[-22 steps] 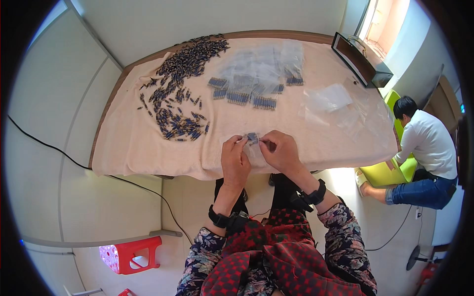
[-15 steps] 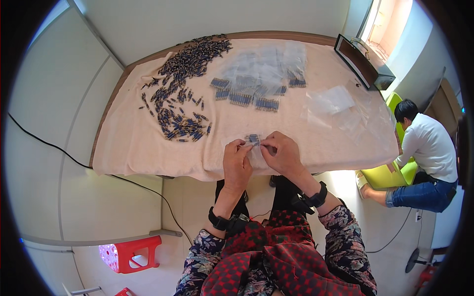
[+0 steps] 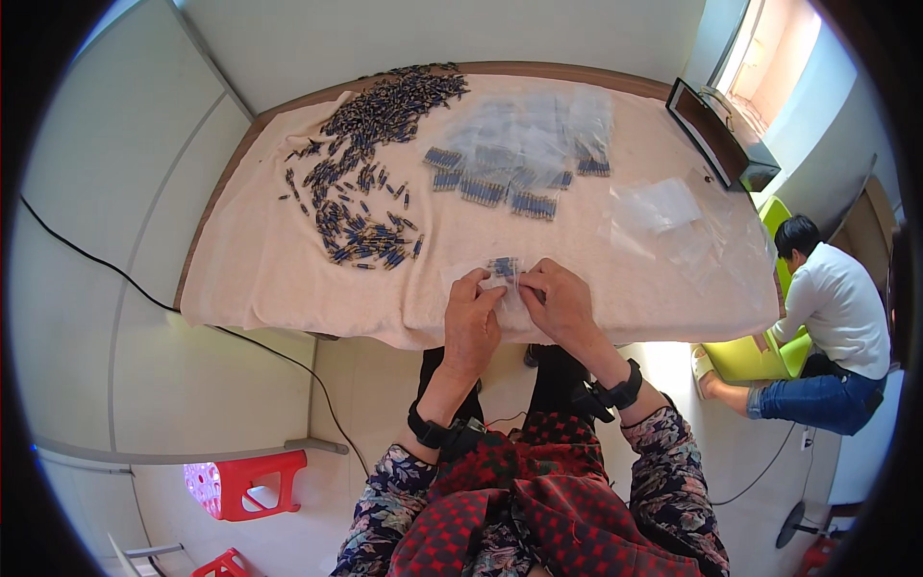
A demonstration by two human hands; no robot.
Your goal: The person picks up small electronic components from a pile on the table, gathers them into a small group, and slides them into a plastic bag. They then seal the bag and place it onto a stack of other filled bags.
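Observation:
Near the front edge of the cloth-covered table, a small clear plastic bag [image 3: 510,291] lies between my hands. Several blue-and-gold connectors [image 3: 503,266] sit in a row at its far end. My left hand [image 3: 471,325] has its fingers closed on the left side of the bag. Opposite it, my right hand [image 3: 562,303] pinches the bag's right side between thumb and finger. Part of the bag is hidden behind my fingers. To the left is a pile of loose connectors [image 3: 370,236], and beyond my hands are filled clear bags [image 3: 514,139] with connectors in rows.
Flat clear bags [image 3: 663,204] lie on the right of the pinkish cloth [image 3: 567,236]. A black open-fronted box [image 3: 721,135] stands at the far right corner. Beyond the table's right end a person [image 3: 836,308] sits by a green chair [image 3: 745,361]. A red stool [image 3: 255,481] is at lower left.
My view has turned a little, so the table's contents sit slightly farther right. Both hands keep hold of the bag, with only small finger movement.

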